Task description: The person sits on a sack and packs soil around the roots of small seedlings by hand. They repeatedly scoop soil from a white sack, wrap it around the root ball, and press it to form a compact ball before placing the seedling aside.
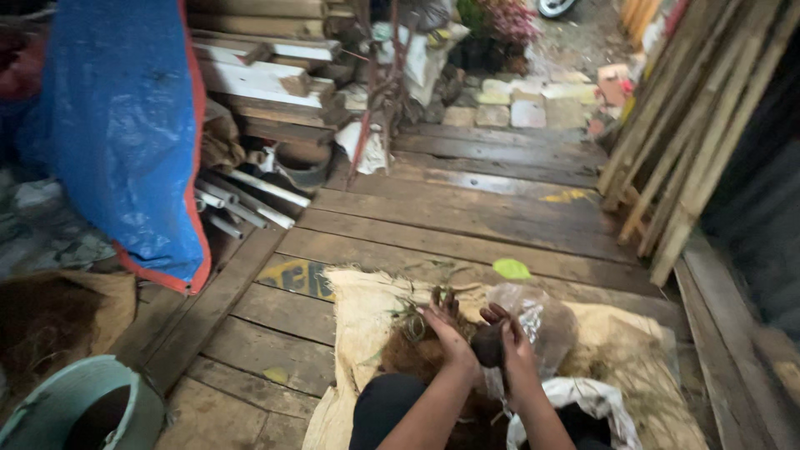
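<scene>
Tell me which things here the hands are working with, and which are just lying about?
In hand:
left hand on the brown fibre heap
right hand gripping a dark clump beside the clear plastic bag
burlap sack underneath

Lying about:
blue tarp
bamboo poles
white pipes
green tub
timber stack

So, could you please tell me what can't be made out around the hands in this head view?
- Dark lump between the left hand and right hand: too dark and small to identify.
- Contents of the clear plastic bag: blurred by the film and part hidden by the right hand.
- Green tub: cut off by the bottom-left edge.
- What the blue tarp covers: hidden.
</scene>
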